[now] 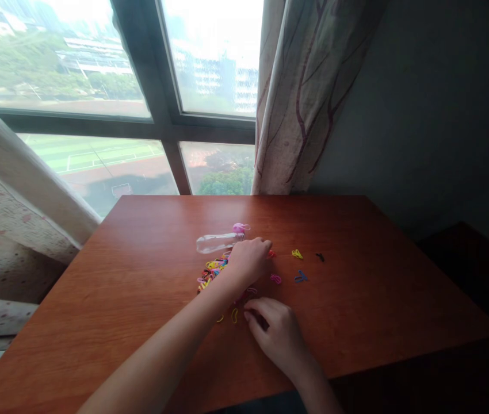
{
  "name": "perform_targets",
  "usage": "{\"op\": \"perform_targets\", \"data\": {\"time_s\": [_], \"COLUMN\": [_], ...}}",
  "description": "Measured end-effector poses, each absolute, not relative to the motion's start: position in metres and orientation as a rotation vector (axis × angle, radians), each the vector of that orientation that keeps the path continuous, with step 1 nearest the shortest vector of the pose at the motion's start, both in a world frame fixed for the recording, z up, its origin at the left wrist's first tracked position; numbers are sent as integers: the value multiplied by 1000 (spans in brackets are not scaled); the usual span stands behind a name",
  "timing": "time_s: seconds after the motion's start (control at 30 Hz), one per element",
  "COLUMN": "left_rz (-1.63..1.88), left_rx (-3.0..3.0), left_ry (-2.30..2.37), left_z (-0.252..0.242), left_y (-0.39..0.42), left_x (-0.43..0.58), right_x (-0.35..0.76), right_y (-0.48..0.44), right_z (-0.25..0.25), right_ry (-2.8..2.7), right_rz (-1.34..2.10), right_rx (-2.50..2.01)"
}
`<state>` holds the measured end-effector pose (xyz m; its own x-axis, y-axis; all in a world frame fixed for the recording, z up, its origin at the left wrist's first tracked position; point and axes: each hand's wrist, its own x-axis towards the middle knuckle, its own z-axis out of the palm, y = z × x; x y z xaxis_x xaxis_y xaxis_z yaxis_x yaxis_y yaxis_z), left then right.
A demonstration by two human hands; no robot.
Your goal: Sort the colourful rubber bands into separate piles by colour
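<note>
My left hand point(251, 259) reaches across the small, colourful elastic bands, its fingers curled down beside a red band point(271, 253); its fingertips are mostly hidden. Partly under that forearm lies a mixed pile of bands point(214, 270). Nearer to me, my right hand point(277, 329) has thumb and forefinger brought together in a pinch, and I cannot make out anything between them. A yellow band point(235, 315) lies just left of those fingertips. A pale pink band point(252, 291) rests between my two hands.
Behind the pile a clear plastic bottle point(216, 242) lies on its side near a pink cap point(239, 227). To the right sit pink point(275, 279), yellow point(297, 253), blue point(301, 276) and black point(320, 257) bands. The wooden table point(141, 241) meets a window and curtain point(296, 103).
</note>
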<state>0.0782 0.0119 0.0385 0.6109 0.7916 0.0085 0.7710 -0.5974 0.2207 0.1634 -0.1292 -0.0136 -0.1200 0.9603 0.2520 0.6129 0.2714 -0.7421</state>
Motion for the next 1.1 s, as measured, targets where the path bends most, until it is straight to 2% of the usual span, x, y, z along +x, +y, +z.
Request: {"op": "perform_targets", "data": {"time_s": [0.3, 0.57, 0.87, 1.1], "left_rz": [386, 929, 1005, 964], "left_rx": [2545, 2317, 2321, 2292], "left_ry": [1369, 1229, 1248, 1251], "left_z": [48, 14, -2, -3], "left_y": [-32, -85, -100, -100], "left_x": [15, -34, -50, -49], "right_x": [161, 144, 145, 161], "right_y": [-131, -139, -138, -138], "right_z": [-11, -3, -12, -11], "right_ry": [-1943, -1982, -1986, -1688], "right_rz": [531, 441, 388, 602], "right_rx": [-1520, -1665, -1591, -1495]}}
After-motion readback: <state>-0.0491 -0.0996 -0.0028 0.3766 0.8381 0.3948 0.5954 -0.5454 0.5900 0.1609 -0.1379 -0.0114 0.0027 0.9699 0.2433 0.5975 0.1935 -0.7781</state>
